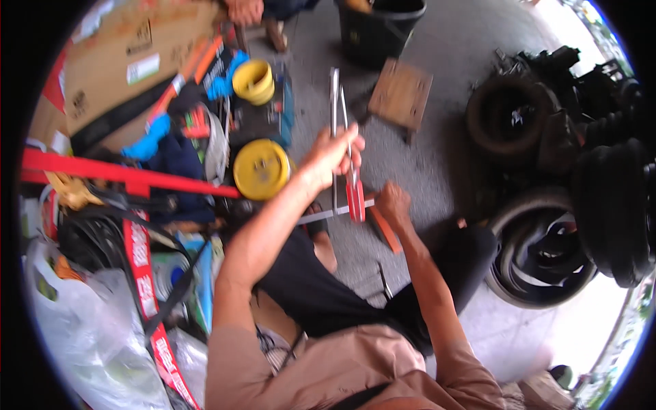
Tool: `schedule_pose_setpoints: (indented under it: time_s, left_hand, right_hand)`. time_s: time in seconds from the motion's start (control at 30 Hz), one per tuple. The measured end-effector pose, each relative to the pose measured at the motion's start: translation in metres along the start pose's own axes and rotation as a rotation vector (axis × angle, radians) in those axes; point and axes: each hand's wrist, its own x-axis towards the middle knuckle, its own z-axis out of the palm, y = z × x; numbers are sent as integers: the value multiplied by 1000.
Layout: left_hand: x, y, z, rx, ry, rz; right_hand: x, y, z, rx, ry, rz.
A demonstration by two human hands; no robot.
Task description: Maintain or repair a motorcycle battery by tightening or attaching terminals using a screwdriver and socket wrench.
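My left hand [333,156] is raised in the middle, fingers closed round a screwdriver [356,199]. Its red handle points down toward me and its thin shaft upward. A longer metal rod [334,99] runs through the same grip, beside the shaft. Lower and to the right, my right hand [394,201] is closed in a fist. A flat grey metal bar [321,216] reaches to the edge of this fist; what the fingers hold is hidden. Just below the fist, an orange strip-like piece [385,229] slants across the floor.
Left stand a yellow round container [261,169], a yellow cup [253,80], a cardboard box [130,61], red straps [130,174] and plastic bags [92,335]. Ahead are a small wooden stool [402,92] and a black bucket [379,34]. Tyres [509,116] pile up at right. Another person's hand [244,10] shows far left.
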Motion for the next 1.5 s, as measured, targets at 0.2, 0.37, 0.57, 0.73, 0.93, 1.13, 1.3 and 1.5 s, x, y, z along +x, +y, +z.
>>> schedule_pose_setpoints:
  time_s: [0.2,0.37,0.57,0.73,0.93,1.13,1.3,1.5]
  left_hand:
    - [-8,-11,-20,63,29,51]
    - [2,-18,-25,69,1,37]
    - [12,-20,-35,65,-21,2]
    - [10,-22,-35,70,-24,-5]
    - [2,-21,-27,72,-16,-21]
    - [4,-20,-22,89,-34,-15]
    - [8,-20,-27,96,-52,1]
    - [1,-22,-20,122,-35,-25]
  right_hand:
    - [-21,-25,-24,238,-61,345]
    - [-70,-2,-12,270,-34,365]
    - [-94,10,11,197,27,353]
    - [-89,15,6,219,35,341]
    - [-88,22,17,95,-84,281]
    - [-83,16,14,100,-115,305]
    - [-77,9,7,144,-99,295]
    - [-84,10,13,147,19,260]
